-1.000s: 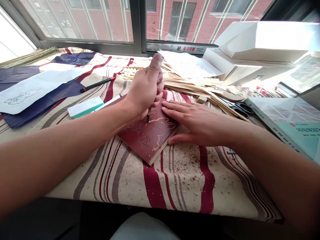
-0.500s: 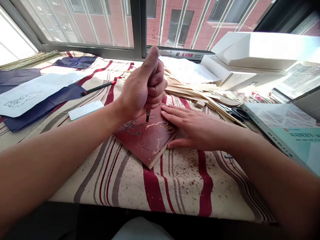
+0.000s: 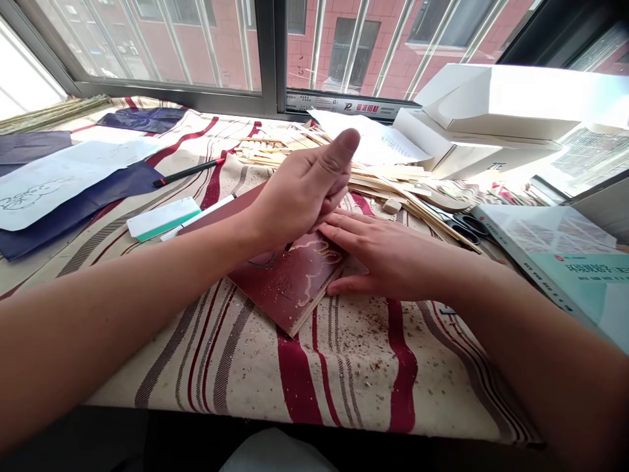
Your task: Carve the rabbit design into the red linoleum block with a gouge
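Note:
My left hand (image 3: pixel 307 187) is a fist over the board, thumb up, closed on an upright carving chisel (image 3: pixel 289 246). Only the chisel's dark lower end shows below the fist; its handle is hidden in the fingers. Beneath lies a reddish-brown wooden board (image 3: pixel 275 295) with dark drawn lines and pale carved outlines. My right hand (image 3: pixel 378 252) rests flat with fingers spread, its fingertips on the board's right edge and its thumb by the near right side. The left forearm covers part of the board and drawing.
Wood shavings litter the striped cloth (image 3: pixel 354 393). Thin wood strips (image 3: pixel 373 176), scissors (image 3: pixel 469 226), a book (image 3: pixel 555 262) and a white box (image 3: pixel 491 144) are to the right. A pen (image 3: pixel 189 172), an eraser-like white-and-green block (image 3: pixel 164 218) and a drawing sheet (image 3: pixel 63 180) lie left.
My left fist has moved right and down and tilted to the right, hiding more of the chisel. My right hand has stayed in place on the board.

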The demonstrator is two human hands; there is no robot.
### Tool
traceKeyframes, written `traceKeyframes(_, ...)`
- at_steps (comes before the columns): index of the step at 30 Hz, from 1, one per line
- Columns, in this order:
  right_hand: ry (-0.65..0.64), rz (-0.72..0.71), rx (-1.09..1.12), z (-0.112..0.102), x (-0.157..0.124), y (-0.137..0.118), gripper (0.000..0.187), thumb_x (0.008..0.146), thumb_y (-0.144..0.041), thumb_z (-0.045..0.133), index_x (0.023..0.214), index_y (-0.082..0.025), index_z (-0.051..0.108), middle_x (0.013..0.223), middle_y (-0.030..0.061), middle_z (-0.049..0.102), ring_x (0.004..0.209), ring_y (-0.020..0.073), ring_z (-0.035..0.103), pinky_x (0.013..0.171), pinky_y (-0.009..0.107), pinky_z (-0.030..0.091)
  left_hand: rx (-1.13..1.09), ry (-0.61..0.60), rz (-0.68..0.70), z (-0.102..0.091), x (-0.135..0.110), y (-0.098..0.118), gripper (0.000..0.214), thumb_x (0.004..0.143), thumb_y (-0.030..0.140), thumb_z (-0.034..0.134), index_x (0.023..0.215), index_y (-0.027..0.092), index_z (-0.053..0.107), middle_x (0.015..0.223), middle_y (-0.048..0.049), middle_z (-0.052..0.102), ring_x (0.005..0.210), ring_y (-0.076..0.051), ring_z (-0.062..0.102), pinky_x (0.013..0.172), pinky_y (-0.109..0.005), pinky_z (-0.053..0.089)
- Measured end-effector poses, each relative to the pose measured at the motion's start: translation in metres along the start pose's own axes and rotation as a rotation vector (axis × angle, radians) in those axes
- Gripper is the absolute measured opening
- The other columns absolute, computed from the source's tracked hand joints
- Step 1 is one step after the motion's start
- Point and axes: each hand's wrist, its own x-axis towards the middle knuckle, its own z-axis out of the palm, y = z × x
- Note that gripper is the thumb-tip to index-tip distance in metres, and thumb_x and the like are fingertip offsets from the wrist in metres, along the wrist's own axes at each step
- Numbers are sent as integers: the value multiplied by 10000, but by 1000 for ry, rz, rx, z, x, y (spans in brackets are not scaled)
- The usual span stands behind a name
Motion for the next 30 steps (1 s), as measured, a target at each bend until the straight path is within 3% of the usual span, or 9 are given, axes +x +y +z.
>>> traceKeyframes(5,43,-35,-6,2,-2,4,934,982,-685,633,1630,-28,486,1723,278,401,1597,433,428,1289,592,413,30,90,34,7,-1,-5,602,1056,405,636,533,191,428,487,58,342,381,-21,291,373,-181,220)
traceKeyframes(8,50,-45,-12,4,-2,5,930,987,-682,626,1627,-21,486,1716,284,408,1581,437,454,1277,609,422,27,121,22,6,1,-7,608,1054,431,639,537,201,416,478,57,325,393,-33,262,375,-188,212)
traceKeyframes(12,48,-34,-11,2,-1,3,911,974,-662,662,1576,10,539,1680,311,452,1536,461,505,1230,633,468,35,22,1,4,4,-8,611,1051,474,640,560,192,409,519,48,346,409,-25,279,389,-178,207)
traceKeyframes(14,39,-25,-19,1,0,1,905,969,-666,667,1556,15,561,1670,315,468,1528,466,513,1230,621,469,-10,-58,-56,1,7,-6,629,1080,495,575,562,195,380,523,51,312,396,-17,253,387,-174,178)
traceKeyframes(17,37,-23,-25,0,0,-1,839,972,-665,666,1488,-5,630,1642,310,509,1518,466,522,1212,611,486,-67,-172,-167,-4,13,-3,644,1155,451,340,562,200,355,521,56,244,376,-13,200,390,-159,143)
traceKeyframes(19,51,-31,-31,0,0,-1,792,976,-664,661,1435,-18,670,1610,304,549,1512,463,529,1192,604,505,-67,-197,-199,-4,15,-4,645,1157,451,318,564,201,359,523,56,237,377,-13,194,391,-156,145)
traceKeyframes(23,84,-50,-40,2,0,0,847,969,-680,658,1479,-4,636,1570,304,590,1496,465,544,1192,621,500,20,-94,-88,0,11,-9,646,1082,513,559,553,205,353,521,47,285,410,-30,231,382,-193,163)
traceKeyframes(27,63,-14,-26,2,0,0,923,960,-679,675,1588,-14,544,1639,285,526,1522,465,520,1208,621,490,142,21,112,6,-4,-12,588,1090,411,569,563,205,413,546,26,343,460,-71,292,416,-243,208)
traceKeyframes(30,39,0,-18,1,-1,-1,945,970,-674,662,1635,-25,487,1702,267,440,1561,463,472,1225,629,473,145,63,175,6,-12,-13,567,1063,415,626,567,209,445,552,28,345,481,-87,299,450,-271,229)
